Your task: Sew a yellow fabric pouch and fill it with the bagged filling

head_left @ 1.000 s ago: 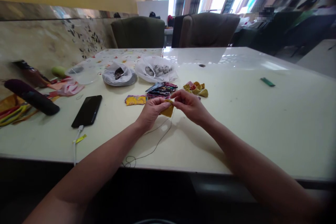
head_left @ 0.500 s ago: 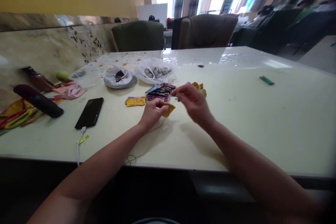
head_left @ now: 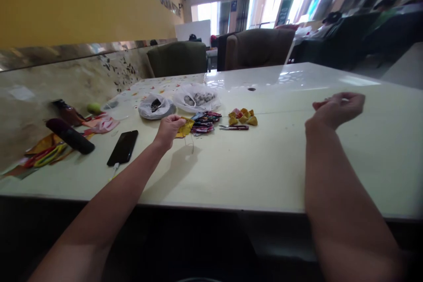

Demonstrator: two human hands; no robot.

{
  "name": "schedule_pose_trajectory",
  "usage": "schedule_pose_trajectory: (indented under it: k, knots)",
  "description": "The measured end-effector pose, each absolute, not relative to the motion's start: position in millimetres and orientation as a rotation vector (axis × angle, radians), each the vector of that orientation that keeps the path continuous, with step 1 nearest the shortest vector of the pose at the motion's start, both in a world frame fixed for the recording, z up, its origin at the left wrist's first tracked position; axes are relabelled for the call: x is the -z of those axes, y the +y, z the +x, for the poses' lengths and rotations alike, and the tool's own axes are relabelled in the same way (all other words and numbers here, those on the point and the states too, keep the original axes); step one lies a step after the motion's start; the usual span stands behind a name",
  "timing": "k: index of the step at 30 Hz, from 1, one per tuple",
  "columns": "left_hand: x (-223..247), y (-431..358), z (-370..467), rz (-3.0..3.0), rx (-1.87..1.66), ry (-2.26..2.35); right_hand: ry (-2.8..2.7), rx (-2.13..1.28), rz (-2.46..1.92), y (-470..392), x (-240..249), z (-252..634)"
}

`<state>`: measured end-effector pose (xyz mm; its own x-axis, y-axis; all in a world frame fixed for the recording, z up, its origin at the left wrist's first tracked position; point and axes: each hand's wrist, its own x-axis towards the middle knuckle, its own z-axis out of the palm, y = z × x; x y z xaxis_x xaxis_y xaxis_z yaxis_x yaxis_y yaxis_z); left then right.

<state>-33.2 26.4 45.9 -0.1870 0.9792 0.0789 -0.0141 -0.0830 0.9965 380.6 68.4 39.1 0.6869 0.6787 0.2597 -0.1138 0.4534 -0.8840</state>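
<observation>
My left hand (head_left: 170, 130) pinches a small piece of yellow cloth (head_left: 185, 128) above the table, with a loop of thread (head_left: 193, 144) hanging below it. Far to the right, my right hand (head_left: 340, 108) is raised with its fingers closed. A fine taut thread (head_left: 280, 112) runs from the cloth side towards these fingers; any needle in them is too small to see. Just beyond the left hand lies a stack of patterned cloth pieces (head_left: 205, 122). Small yellow stuffed cloth pieces (head_left: 243, 117) sit in a group between the hands, with thread snips (head_left: 234, 128) in front.
Two white plastic bags, one with dark contents (head_left: 154, 106) and one with grey-white stuffing (head_left: 196, 98), stand behind the stack. On the left are a black phone (head_left: 123, 147) with a cable, a dark cylinder (head_left: 71, 135), scissors (head_left: 49, 155), cloths and a bottle (head_left: 68, 112). Chairs (head_left: 261, 48) stand beyond.
My right hand has swung far to the right and up, away from the cloth, drawing the thread out. My left hand has shifted left with the yellow cloth. The view has tilted up slightly.
</observation>
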Motion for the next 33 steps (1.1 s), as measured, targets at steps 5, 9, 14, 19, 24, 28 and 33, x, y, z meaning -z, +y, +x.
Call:
schedule_pose_trajectory:
  k: [5, 9, 14, 19, 24, 28, 33]
  knots:
    - [-39.2, 31.2, -26.6, 1.172, -1.411, 1.273, -0.648, -0.225, -1.151, 68.6, -39.4, 353.6]
    - [-29.0, 32.6, -15.8, 1.138, -1.454, 1.183, -0.933, -0.621, -1.114, 63.1, -43.2, 291.6]
    - [-20.3, 23.9, -4.3, 1.079, -1.478, 1.050, -1.321, -1.222, -1.007, 31.9, -32.6, 216.5]
    - [-18.1, 13.8, 0.0, 1.132, -1.468, 0.983, -1.480, -1.667, -0.939, 8.8, -16.7, 181.4]
    - [-15.9, 17.5, -6.3, 1.133, -1.553, 1.038, -1.413, -1.667, -0.843, 13.0, -18.4, 193.1]
    - [-11.7, 22.0, -9.7, 1.137, -1.545, 1.053, -1.578, -1.469, -0.932, 19.7, -24.3, 206.3]
    - [-6.8, 29.8, -17.1, 1.126, -1.592, 1.110, -1.446, -1.325, -0.932, 20.0, -38.4, 219.0]
